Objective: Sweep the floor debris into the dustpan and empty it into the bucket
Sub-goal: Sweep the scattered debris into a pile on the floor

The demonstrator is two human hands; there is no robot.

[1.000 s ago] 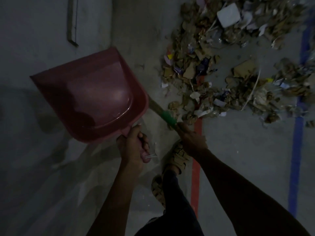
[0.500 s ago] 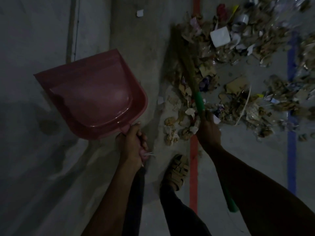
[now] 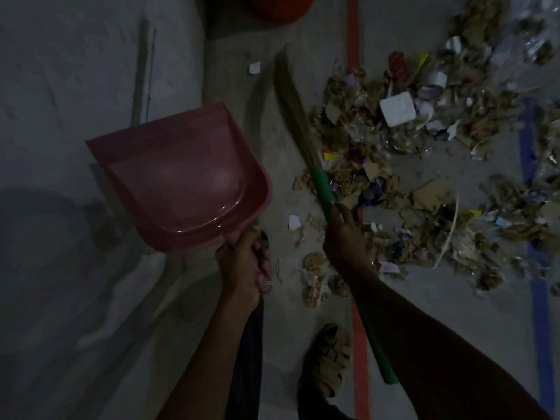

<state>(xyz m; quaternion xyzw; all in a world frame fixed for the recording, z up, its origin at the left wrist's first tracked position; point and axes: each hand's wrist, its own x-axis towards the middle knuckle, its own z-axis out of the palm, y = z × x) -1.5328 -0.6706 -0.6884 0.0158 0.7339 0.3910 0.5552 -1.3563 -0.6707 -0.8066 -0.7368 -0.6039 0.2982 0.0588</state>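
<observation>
My left hand (image 3: 242,262) grips the handle of a pink dustpan (image 3: 181,177), which is held above the floor and has nothing in its scoop. My right hand (image 3: 345,237) grips the green handle of a broom (image 3: 322,186); its brown bristles reach up and left over the bare floor, beside the pile. A wide pile of debris (image 3: 424,165), made of cardboard scraps, paper and plastic bits, covers the floor to the right. Part of a red bucket (image 3: 278,7) shows at the top edge.
A grey wall (image 3: 75,86) with a thin pipe runs along the left. A red floor line (image 3: 353,56) and a blue floor line (image 3: 542,298) cross the concrete. My sandalled foot (image 3: 328,359) stands near the red line. Small scraps lie near my feet.
The view has tilted up, bringing the red bucket into sight. The broom's bristles have swung left, off the pile and onto bare floor. The dustpan stays held in my left hand.
</observation>
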